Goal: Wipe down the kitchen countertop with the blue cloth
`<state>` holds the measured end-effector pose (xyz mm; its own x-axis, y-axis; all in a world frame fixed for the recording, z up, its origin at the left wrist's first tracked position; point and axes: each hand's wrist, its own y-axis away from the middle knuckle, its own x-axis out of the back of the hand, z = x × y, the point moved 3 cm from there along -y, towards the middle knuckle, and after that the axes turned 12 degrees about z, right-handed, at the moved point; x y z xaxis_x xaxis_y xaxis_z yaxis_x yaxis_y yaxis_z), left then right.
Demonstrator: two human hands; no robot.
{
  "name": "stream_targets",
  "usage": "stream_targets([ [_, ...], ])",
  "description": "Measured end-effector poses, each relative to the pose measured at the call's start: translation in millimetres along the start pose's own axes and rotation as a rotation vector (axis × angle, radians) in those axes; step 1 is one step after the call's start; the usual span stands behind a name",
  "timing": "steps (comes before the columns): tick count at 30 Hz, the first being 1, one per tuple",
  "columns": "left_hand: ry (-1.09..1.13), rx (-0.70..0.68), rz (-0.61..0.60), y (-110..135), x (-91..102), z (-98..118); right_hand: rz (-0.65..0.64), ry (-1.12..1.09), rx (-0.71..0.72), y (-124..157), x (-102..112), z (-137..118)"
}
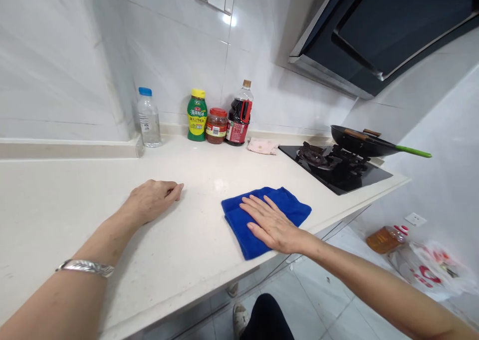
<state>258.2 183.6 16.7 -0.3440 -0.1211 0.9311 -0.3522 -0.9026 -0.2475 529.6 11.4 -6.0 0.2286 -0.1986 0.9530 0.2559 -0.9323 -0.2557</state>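
My right hand [270, 226] lies flat on a folded blue cloth [290, 205], fingers stretched out and pressing it against the white countertop [194, 230]. The cloth's near corner reaches the counter's front edge. Curled into a loose fist, my left hand [153, 200] rests on the counter to the left of the cloth, with nothing seen in it. A silver bracelet [86, 267] circles my left wrist.
Along the wall stand a water bottle [148, 120], a green sauce bottle [197, 118], a red-lidded jar [216, 126] and a dark sauce bottle [238, 118]. A pink cloth [263, 146] lies beside the gas stove [337, 172], which bears a lidded wok [368, 143]. Above hangs a range hood [396, 25].
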Motion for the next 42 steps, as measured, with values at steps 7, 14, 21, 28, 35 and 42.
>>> stream_targets([
  [7, 0.051, 0.051, -0.042, -2, 1.1, -2, 0.013, -0.033, -0.192, -38, -26, -78],
  [14, 0.084, 0.071, -0.026, -8, 1.4, -9, 0.019, -0.104, -0.081, -58, -22, -120],
  [21, 0.093, 0.102, -0.028, -10, -1.8, -18, 0.000, -0.276, 0.060, -37, -10, -75],
  [28, 0.084, 0.165, -0.051, -11, -2.8, -23, -0.036, -0.234, 0.015, -7, 7, 1],
  [35, 0.050, 0.224, -0.091, -12, -1.1, -22, 0.008, -0.027, -0.264, 32, 27, 116],
  [42, 0.044, 0.244, -0.086, -14, -2.5, -25, 0.047, 0.135, -0.540, 70, 43, 229],
])
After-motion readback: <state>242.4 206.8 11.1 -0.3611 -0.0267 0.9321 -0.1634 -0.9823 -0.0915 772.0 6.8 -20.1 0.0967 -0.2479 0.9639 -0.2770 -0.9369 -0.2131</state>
